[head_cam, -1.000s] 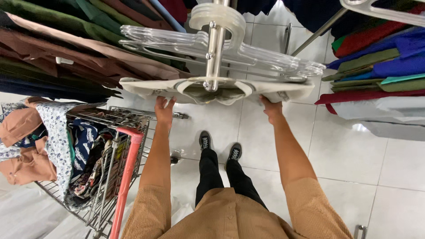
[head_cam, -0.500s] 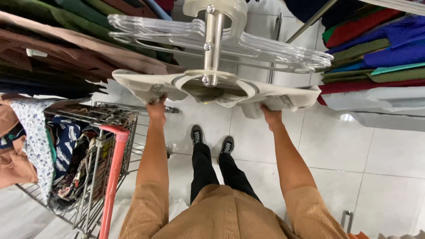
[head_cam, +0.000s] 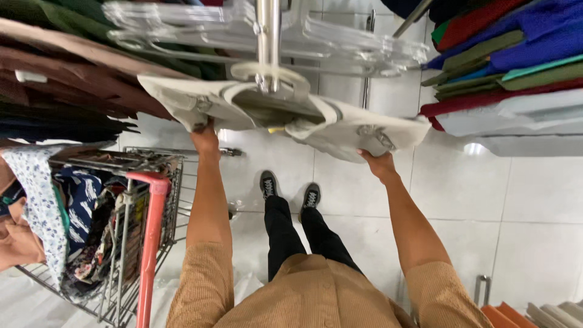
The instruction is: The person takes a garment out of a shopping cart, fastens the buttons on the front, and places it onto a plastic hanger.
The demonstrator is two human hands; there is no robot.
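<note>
A cream garment (head_cam: pixel 340 124) hangs on a hanger from a metal pole (head_cam: pixel 268 36), spread wide in front of me. My left hand (head_cam: pixel 205 138) grips its left shoulder from below. My right hand (head_cam: pixel 378 163) grips its right shoulder from below. Several clear plastic hangers (head_cam: pixel 340 42) hang on the pole just above the garment. My legs and dark shoes (head_cam: pixel 290 193) stand on the white tiles below.
A wire shopping cart (head_cam: pixel 130 237) with a red handle, full of patterned clothes, stands at my left. Brown and dark garments (head_cam: pixel 67 67) hang at upper left. Folded coloured clothes (head_cam: pixel 504 54) hang at upper right. Folded items (head_cam: pixel 534 313) lie at the lower right corner.
The garment and hanger pole have come closer and lower in view. Both hands stay on the garment's shoulders, spread further apart.
</note>
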